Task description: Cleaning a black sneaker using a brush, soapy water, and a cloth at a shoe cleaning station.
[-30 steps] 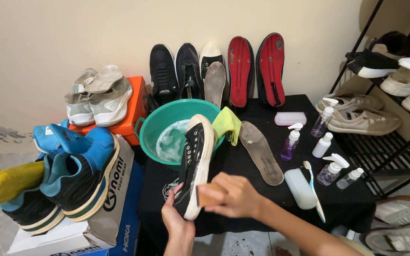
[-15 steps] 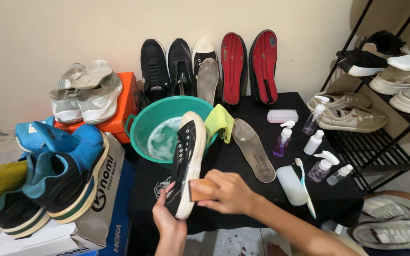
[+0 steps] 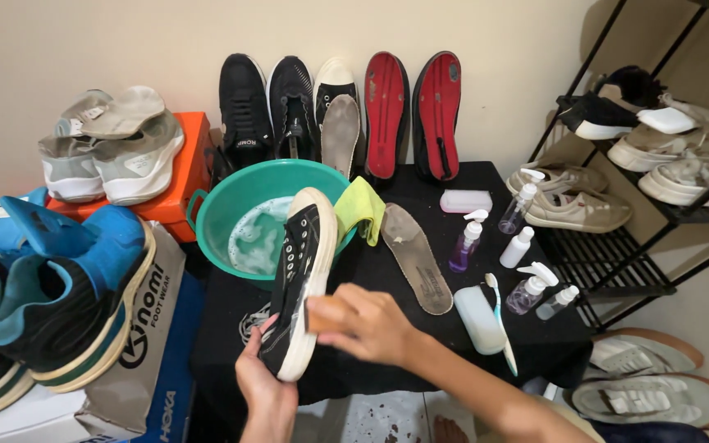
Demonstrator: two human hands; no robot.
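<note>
Over the black worktop (image 3: 387, 271), just in front of the green basin (image 3: 240, 221), my left hand (image 3: 260, 385) grips the black sneaker (image 3: 301, 287) by its heel, and my right hand (image 3: 371, 324) is closed around a small brown pad (image 3: 322, 314) pressed on its white sole.

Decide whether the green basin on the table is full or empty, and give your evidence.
Neither: the green basin is partly filled. Pale, soapy water covers its bottom, and much of the inner wall above it is bare.

A plain cream wall (image 3: 125, 41) backs a tabletop (image 3: 420, 328) draped in black cloth. A black metal shoe rack (image 3: 617, 262) stands at right; speckled tile floor (image 3: 379, 418) shows below.
</note>
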